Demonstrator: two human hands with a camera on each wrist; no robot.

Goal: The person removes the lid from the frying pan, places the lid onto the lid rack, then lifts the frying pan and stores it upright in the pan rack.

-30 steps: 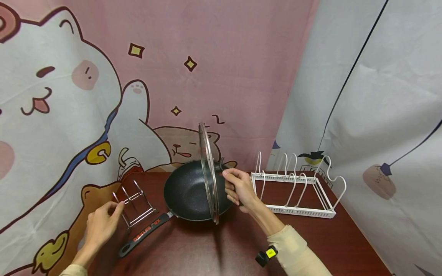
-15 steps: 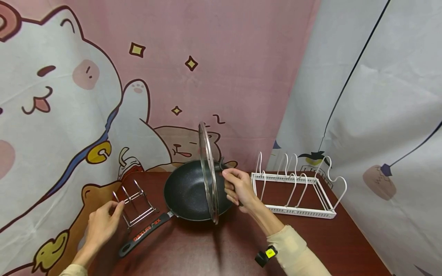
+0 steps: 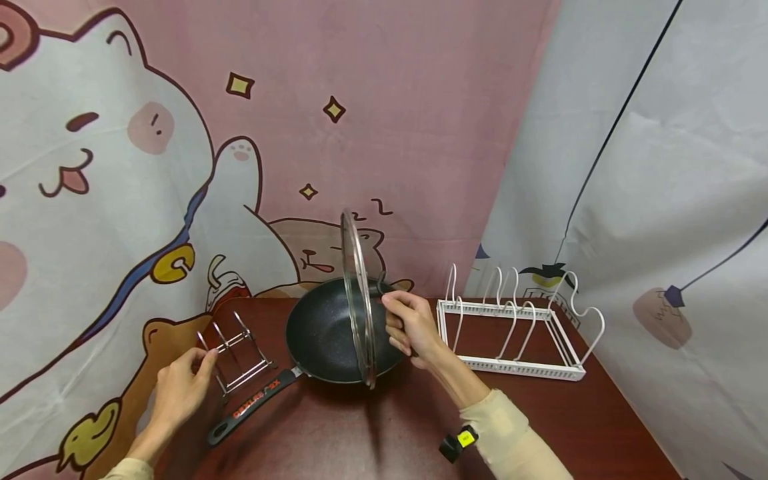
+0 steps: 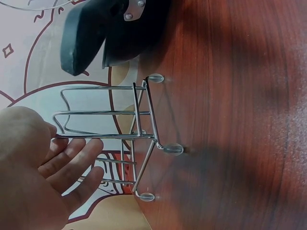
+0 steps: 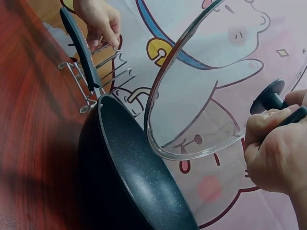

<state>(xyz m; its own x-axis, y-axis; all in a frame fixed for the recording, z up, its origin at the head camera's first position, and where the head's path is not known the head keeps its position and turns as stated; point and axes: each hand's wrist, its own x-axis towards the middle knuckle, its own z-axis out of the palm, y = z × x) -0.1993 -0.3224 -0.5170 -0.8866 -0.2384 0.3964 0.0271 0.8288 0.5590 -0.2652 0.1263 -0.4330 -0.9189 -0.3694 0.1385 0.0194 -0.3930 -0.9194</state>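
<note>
My right hand (image 3: 414, 327) grips the black handle (image 5: 268, 98) of a glass lid (image 3: 361, 267) with a metal rim. The lid stands nearly on edge and overlaps the right part of a black frying pan (image 3: 324, 333) in the head view. Lettering in red marks the pan's long handle (image 3: 255, 405), which points to the front left. With thumb and forefinger, my left hand (image 3: 180, 390) pinches the end of a wire on a small metal rack (image 4: 103, 113); its other fingers are loosely spread. The rack's clear-tipped feet (image 4: 172, 149) are at the tabletop.
A white rack (image 3: 516, 369) with several upright wire loops stands right of the pan. All of this is on a dark red wooden table (image 3: 336, 440). Behind hangs a pink cartoon curtain (image 3: 420, 133), and a pale curtain (image 3: 660, 200) hangs along the right side.
The lid and my right hand have shifted slightly to the left. My left hand keeps its hold on the small rack, and the pan stays put.
</note>
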